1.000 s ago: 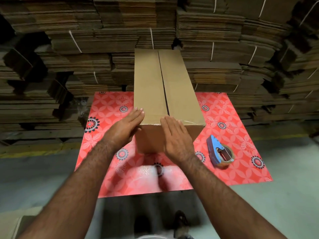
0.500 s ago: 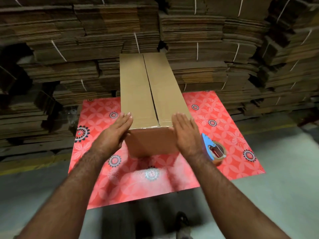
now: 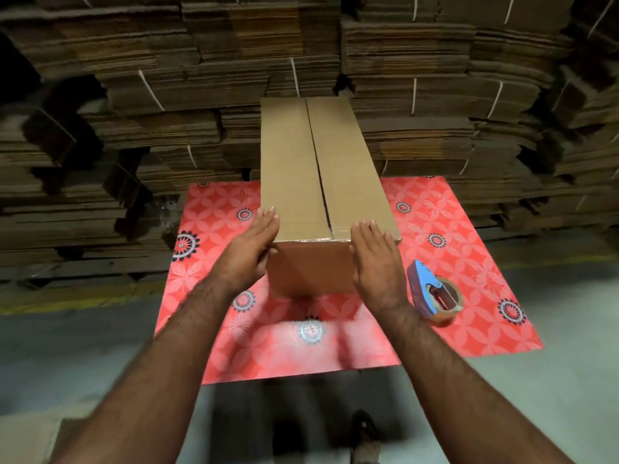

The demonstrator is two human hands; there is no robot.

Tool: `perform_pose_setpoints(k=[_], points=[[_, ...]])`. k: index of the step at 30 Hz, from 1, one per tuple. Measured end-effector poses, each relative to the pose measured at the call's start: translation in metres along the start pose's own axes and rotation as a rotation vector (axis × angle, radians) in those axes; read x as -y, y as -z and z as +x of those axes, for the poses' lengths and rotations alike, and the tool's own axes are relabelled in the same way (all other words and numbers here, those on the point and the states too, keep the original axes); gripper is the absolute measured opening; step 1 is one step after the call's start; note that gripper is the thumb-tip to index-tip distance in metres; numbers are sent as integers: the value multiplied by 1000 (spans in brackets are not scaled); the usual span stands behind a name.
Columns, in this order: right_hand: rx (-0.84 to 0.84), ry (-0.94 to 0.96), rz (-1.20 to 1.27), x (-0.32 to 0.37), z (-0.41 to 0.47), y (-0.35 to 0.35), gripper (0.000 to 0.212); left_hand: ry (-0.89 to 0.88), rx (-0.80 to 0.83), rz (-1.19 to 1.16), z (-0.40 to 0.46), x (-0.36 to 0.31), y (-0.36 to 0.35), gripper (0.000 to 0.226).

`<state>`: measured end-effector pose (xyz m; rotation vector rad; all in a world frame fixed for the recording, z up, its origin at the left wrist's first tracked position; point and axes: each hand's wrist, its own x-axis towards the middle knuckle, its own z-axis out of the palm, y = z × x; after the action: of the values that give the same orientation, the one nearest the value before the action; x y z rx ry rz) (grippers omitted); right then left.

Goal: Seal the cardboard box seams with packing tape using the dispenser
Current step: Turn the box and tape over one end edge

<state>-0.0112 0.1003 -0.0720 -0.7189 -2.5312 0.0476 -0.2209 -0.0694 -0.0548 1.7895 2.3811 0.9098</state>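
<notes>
A long brown cardboard box (image 3: 294, 182) lies on a red patterned mat (image 3: 445, 236), its top seam running away from me with the flaps slightly parted. A strip of clear tape shows along its near top edge. My left hand (image 3: 249, 252) presses flat against the box's near left corner with straight fingers. My right hand (image 3: 376, 259) lies flat over the near right corner. A blue tape dispenser (image 3: 433, 291) with a brown roll lies on the mat just right of my right hand, untouched.
Tall stacks of flattened cardboard (image 3: 167, 95) fill the whole background behind the mat. Grey concrete floor (image 3: 552, 380) surrounds the mat in front and to the right. A foot in a sandal (image 3: 363, 437) shows at the bottom.
My right hand slid from the middle of the near edge out to the box's right corner. Both hands now flank the near end of the box.
</notes>
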Motion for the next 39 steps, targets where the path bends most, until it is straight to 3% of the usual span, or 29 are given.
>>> perform_pose_setpoints(k=[7, 12, 17, 20, 25, 31, 39], points=[[78, 222, 55, 67, 27, -20, 46, 33, 4, -52, 0, -4, 2, 64], [67, 188, -15, -7, 16, 3, 61, 15, 23, -48, 1, 1, 7, 63], [70, 58, -101, -50, 5, 15, 51, 39, -3, -90, 1, -2, 5, 63], [59, 16, -110, -28, 10, 3, 49, 71, -36, -113, 1, -4, 2, 66], [59, 128, -51, 18, 20, -12, 51, 85, -65, -130, 0, -4, -2, 72], [65, 227, 19, 75, 34, -27, 42, 69, -38, -123, -1, -1, -2, 63], [32, 223, -56, 6, 22, -1, 56, -42, 27, -44, 0, 9, 1, 55]])
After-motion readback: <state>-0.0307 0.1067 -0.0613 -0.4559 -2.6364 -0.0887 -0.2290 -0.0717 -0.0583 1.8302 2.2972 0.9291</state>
